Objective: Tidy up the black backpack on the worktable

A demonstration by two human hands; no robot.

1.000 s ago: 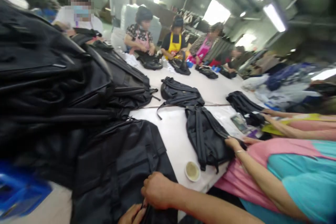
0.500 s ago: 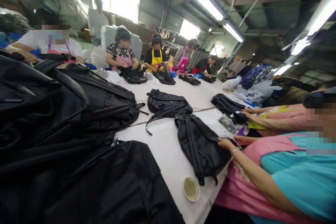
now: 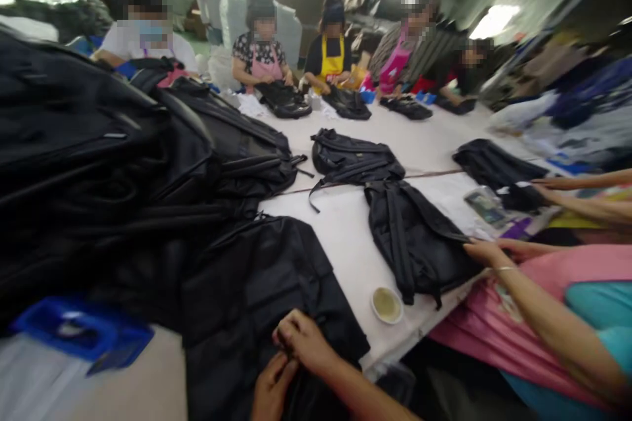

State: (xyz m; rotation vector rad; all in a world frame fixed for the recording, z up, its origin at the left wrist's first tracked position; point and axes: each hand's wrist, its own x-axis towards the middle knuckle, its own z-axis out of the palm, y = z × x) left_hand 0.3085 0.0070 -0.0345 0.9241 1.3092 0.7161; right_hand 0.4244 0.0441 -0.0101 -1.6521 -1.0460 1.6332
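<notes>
Backpack (image 3: 257, 289) lies flat on the table (image 3: 345, 243) right before the person, its long axis running away from them toward the dark pile (image 3: 99, 164) at left. Left hand (image 3: 270, 389) pinches its near edge from below, fingers closed on fabric; right hand (image 3: 302, 341), just above and touching it, grips the same spot. A small cup (image 3: 386, 304) sits to the right, apart.

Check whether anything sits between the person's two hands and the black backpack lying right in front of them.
Nothing visible does. Both the left hand and the right hand are already on the black backpack at its near edge, fingers pinching the fabric. The small cup stands off to the right on the table, clear of them.
</notes>
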